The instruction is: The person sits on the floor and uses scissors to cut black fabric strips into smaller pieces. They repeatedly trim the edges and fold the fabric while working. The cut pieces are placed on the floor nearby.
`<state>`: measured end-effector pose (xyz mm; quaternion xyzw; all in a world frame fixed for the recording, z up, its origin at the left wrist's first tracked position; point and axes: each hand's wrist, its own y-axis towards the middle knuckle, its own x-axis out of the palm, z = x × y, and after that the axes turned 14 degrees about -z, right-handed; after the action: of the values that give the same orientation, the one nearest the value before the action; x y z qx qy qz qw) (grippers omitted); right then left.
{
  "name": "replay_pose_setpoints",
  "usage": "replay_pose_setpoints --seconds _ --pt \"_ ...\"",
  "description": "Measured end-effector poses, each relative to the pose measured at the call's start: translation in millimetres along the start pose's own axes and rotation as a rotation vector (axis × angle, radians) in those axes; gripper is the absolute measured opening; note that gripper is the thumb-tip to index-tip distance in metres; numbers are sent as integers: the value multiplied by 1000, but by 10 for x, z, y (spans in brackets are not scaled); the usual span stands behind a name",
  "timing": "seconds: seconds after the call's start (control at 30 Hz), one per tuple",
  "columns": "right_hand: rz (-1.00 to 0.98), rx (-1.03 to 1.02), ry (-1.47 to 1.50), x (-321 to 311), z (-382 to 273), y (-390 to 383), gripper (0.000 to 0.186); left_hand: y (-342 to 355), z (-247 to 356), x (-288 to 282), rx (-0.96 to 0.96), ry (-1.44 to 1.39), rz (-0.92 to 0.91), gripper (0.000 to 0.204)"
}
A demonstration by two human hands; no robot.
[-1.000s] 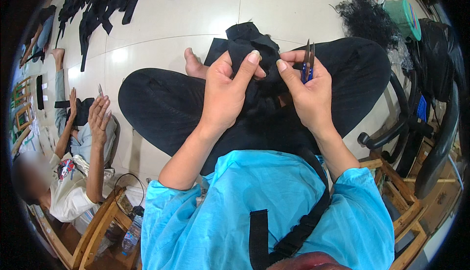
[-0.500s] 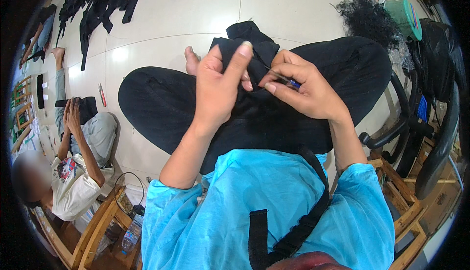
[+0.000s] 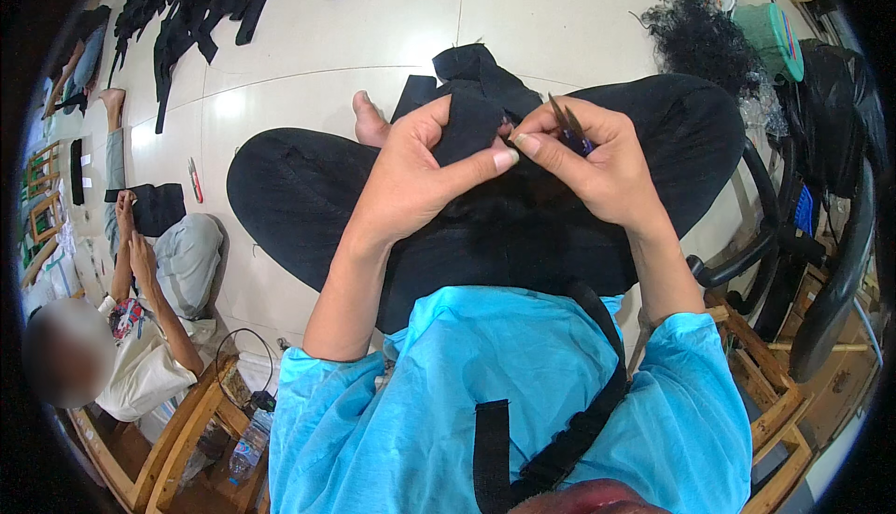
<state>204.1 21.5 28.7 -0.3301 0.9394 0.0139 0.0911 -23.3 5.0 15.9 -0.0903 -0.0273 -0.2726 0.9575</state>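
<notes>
White floor tiles (image 3: 308,113) below; left hand (image 3: 415,178) pinches the black fabric piece (image 3: 476,108) in closed fingers, right hand (image 3: 607,173) grips small snips (image 3: 567,124) against it.

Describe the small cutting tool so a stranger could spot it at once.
Start at the black-trousered lap in the middle. Above it, the right hand meets the black fabric piece. The snips poke from that hand: thin dark blades, blue grip, the only metal tool there.

One bottle, no signs or screens

A clear plastic bottle (image 3: 245,447) lies low on the left, beside a wooden chair (image 3: 168,453). Its label is too small to see.
</notes>
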Motion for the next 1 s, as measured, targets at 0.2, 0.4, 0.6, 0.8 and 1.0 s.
replay_pose_setpoints --seconds 0.2,0.4,0.6,0.8,1.0 --pt "109 257 409 -9 -31 7 31 -11 42 -25 -14 -31 38 34" --pt "43 229 246 -40 -92 20 30 5 -37 -71 19 112 76 35" --pt "-78 265 102 -45 -153 47 26 -9 -5 -51 -15 102 63 36" --pt "127 320 608 -82 74 1 30 -8 34 -58 -21 150 69 36" --pt "-53 287 144 -35 -119 24 25 -10 23 -58 -24 115 69 37"
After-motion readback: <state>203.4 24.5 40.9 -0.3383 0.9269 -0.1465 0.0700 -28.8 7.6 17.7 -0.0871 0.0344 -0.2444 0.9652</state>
